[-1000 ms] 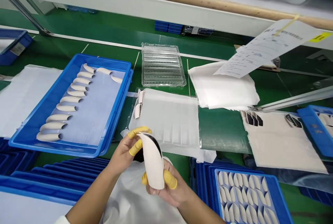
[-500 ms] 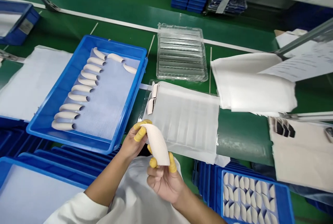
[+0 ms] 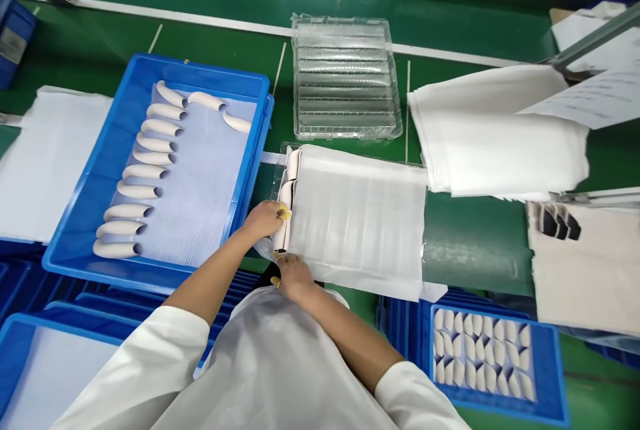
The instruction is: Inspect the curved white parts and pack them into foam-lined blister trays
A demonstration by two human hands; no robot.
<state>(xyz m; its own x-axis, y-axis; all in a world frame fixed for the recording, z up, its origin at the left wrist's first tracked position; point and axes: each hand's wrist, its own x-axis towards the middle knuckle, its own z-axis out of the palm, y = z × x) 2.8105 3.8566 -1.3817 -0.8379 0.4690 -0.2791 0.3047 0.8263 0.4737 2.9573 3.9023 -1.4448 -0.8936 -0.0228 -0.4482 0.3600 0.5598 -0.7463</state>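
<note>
A curved cream-coloured piece (image 3: 281,238) lies along the left edge of a clear ribbed tray (image 3: 276,185), behind two similar cream pieces (image 3: 293,165) in the same column. My left hand (image 3: 265,222) comes from the left with yellow-covered fingertips closed on this piece's upper part. At the near end, my right hand (image 3: 295,275) touches the piece with its fingertips, the thumb held apart. A thin white sheet (image 3: 357,217) covers the rest of the tray, whose ribs show through. The undersides of my fingers are hidden.
A blue tray (image 3: 75,217) at left holds a column of curved cream pieces (image 3: 143,172). Behind the work stands an empty-looking clear ribbed tray (image 3: 345,77). White sheets (image 3: 500,143) are stacked at right. Lower right, another blue tray (image 3: 550,377) carries rows of cream pieces.
The cream piece, held up before my body in both hands, has gone down into the clear tray's left column. Both hands have moved forward with it, and the head view has shifted.
</note>
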